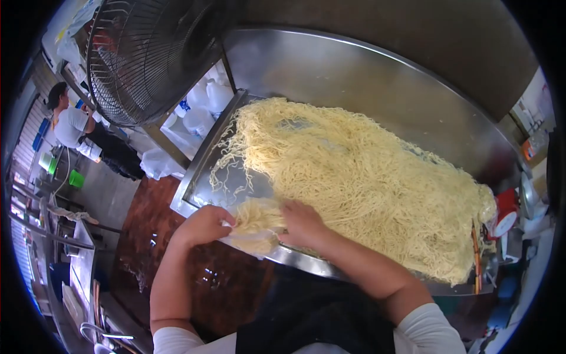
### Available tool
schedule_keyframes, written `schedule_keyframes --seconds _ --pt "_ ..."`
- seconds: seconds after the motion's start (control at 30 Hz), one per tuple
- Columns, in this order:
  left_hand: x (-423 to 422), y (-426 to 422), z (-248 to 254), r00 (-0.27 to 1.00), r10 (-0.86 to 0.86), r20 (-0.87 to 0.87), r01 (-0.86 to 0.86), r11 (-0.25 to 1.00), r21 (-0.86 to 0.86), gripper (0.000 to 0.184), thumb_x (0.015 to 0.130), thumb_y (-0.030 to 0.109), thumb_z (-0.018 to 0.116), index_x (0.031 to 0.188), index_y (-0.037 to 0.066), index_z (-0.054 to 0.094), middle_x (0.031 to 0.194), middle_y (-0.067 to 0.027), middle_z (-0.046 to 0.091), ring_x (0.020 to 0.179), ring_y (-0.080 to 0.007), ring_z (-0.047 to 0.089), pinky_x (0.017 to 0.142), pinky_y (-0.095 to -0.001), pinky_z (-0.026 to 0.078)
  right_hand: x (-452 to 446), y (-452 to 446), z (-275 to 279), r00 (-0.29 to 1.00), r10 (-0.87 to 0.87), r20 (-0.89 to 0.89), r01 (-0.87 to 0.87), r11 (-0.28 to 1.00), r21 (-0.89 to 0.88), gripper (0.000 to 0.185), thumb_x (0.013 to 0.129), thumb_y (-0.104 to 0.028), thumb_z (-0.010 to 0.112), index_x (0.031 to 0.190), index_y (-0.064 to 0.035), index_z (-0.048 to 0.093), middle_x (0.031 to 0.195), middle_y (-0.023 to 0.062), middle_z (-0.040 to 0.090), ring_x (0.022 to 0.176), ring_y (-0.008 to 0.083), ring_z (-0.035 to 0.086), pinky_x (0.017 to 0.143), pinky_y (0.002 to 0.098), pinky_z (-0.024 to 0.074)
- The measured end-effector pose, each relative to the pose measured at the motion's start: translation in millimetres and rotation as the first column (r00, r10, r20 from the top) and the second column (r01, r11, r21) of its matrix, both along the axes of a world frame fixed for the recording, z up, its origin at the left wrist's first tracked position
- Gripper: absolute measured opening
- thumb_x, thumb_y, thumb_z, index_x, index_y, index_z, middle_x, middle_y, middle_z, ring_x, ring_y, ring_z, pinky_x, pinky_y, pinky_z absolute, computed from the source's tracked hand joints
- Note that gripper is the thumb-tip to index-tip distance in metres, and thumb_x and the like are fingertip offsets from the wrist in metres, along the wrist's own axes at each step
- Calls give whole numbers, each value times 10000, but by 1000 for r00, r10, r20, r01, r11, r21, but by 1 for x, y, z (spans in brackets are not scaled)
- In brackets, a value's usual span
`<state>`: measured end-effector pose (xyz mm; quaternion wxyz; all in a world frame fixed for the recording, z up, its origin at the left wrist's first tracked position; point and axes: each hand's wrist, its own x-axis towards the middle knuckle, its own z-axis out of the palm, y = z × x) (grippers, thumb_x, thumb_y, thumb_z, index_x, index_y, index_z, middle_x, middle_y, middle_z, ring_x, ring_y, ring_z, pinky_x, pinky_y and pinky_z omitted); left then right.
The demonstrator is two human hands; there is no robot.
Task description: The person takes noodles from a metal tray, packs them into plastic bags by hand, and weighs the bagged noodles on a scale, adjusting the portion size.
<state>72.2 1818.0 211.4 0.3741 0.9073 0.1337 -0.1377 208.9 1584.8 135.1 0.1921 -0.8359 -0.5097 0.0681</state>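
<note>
While our left hand [206, 226] pinches one side of a see-through plastic bag [253, 243], thumb and fingers together on it, our right hand [305, 224] bears on the opposite side, its fingers bent over the pale noodles [259, 215] that fill the bag. Whether those right fingers are clamped on the plastic or only on the strands, we cannot tell, as the tips are hidden. The bag sits between our two hands at the near edge of a steel table [209, 192], just beside a broad heap of noodles [365, 171] spread across the metal.

Held this way, we judge, the bag fares best with its weight shared by both sides, since thin plastic could slip or tear under a one-sided pull. We would tuck loose strands inside, press them gently rather than squash them, and favor the table over the edge, where the reddish floor [194, 253] lies below.

Stray noodles lie at the heap's left end. By its right end are what looks like a red scale [507, 212] and some wooden sticks [476, 259]. A large fan [147, 65] looms at upper left, with white jugs [218, 96] near it; farther off, a person [73, 127] in a pale shirt stands near a green bucket [76, 179].
</note>
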Motion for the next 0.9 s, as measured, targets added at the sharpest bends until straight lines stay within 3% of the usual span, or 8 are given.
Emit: schedule_keyframes --seconds 0.1,0.2,0.37,0.4,0.57,0.73,0.8,0.9 --pt "-3 1 15 981 148 -129 -160 983 -89 203 705 50 673 903 27 715 723 -8 625 630 -42 513 557 -216 398 -4 6 5 985 -1 -174 -30 983 -181 317 772 -293 598 915 -15 644 895 194 639 912 363 604 844 471 448" --pt "8 -37 14 983 180 18 -134 790 -598 333 714 54 705 1046 48 684 692 49 562 617 6 441 530 -176 334 -7 9 31 947 30 -321 -55 996 -70 267 769 -271 544 839 -30 632 786 194 641 805 373 625 726 486 486" --pt "51 -71 -18 980 -197 -3 196 970 144 307 805 272 655 1031 64 638 851 -167 664 827 -320 644 713 -407 495 9 9 38 933 84 -351 -66 996 61 318 821 -322 532 917 -37 635 796 199 644 758 376 627 700 472 491" --pt "48 -67 -24 965 -260 39 253 958 132 316 837 364 593 960 75 634 896 -198 645 867 -383 606 742 -464 478 15 1 43 899 31 -437 -25 1000 19 350 835 -365 532 908 -40 638 775 195 639 736 371 624 690 462 488" --pt "45 -51 -15 951 -297 -89 310 911 273 320 874 378 530 924 78 633 884 -180 651 869 -375 615 763 -467 474 48 -60 51 756 -337 -561 379 924 -45 504 875 -534 522 812 -48 642 668 171 606 651 337 601 633 416 469" --pt "43 -44 6 930 -249 -269 353 808 473 251 835 313 552 909 91 640 882 -154 663 870 -347 630 759 -465 492 75 -93 41 705 -537 -464 622 782 41 455 895 -466 542 749 -41 619 622 168 586 605 330 575 601 417 458" --pt "32 -32 9 930 -228 -287 352 778 521 231 812 284 569 945 112 648 890 -144 668 876 -335 636 765 -457 498 99 -108 48 741 -643 -191 664 744 75 361 872 -398 592 776 -54 643 667 147 615 624 323 593 603 406 470" --pt "11 -11 13 951 -234 -205 308 785 537 282 780 235 601 1045 163 664 905 -132 675 882 -325 640 786 -436 505 115 -111 38 846 -407 345 353 912 210 223 826 -293 631 831 -76 680 783 133 650 733 298 627 661 392 496"
